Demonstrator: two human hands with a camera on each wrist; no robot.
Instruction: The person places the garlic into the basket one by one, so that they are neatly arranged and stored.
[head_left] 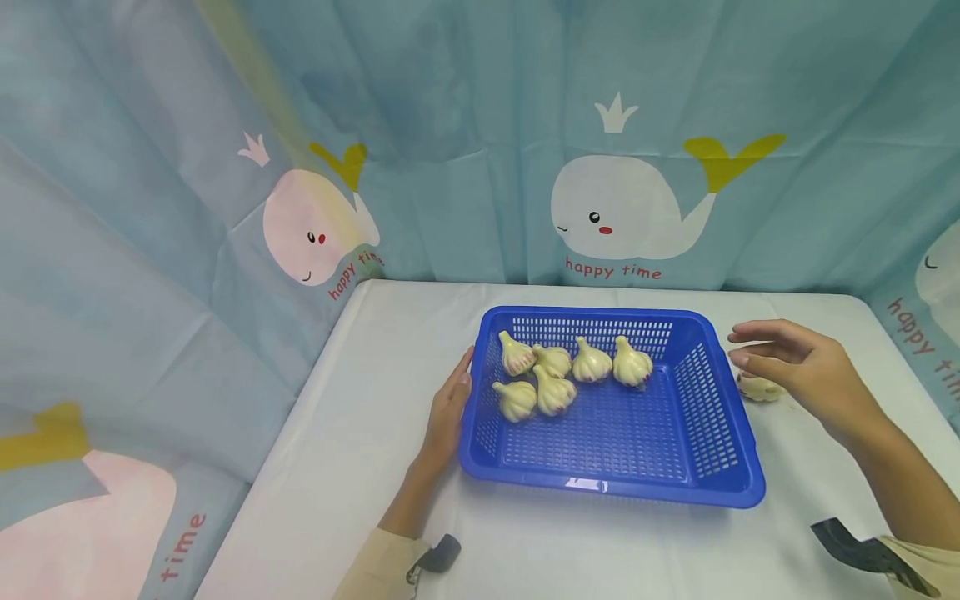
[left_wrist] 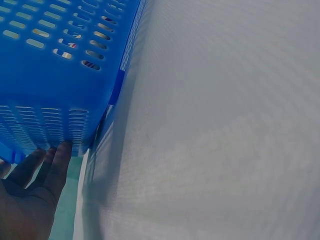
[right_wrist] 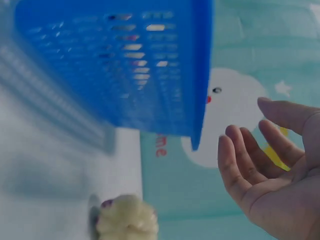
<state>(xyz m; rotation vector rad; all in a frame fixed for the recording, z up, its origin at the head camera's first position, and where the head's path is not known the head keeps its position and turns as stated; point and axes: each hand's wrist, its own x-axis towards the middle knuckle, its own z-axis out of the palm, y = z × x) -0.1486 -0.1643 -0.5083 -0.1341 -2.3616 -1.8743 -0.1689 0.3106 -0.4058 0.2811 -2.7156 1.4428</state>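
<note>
A blue plastic basket (head_left: 600, 450) sits on the white table with several pale garlic bulbs (head_left: 555, 392) in its left and back part. My left hand (head_left: 448, 417) is at the basket's left side; in the left wrist view its extended fingers (left_wrist: 61, 167) touch the slotted wall. My right hand (head_left: 813, 371) hovers just beyond the right rim, fingers loosely bent and apart, holding nothing. Partly hidden behind it in the head view, another garlic bulb (head_left: 761, 388) lies on the table; the right wrist view shows this bulb (right_wrist: 127, 220) outside the basket.
The white table (head_left: 337, 467) ends at a blue-green curtain (head_left: 465, 167) printed with whales, which hangs along the back and both sides. The basket's raised rim (head_left: 720, 333) stands between the right hand and the bulbs inside.
</note>
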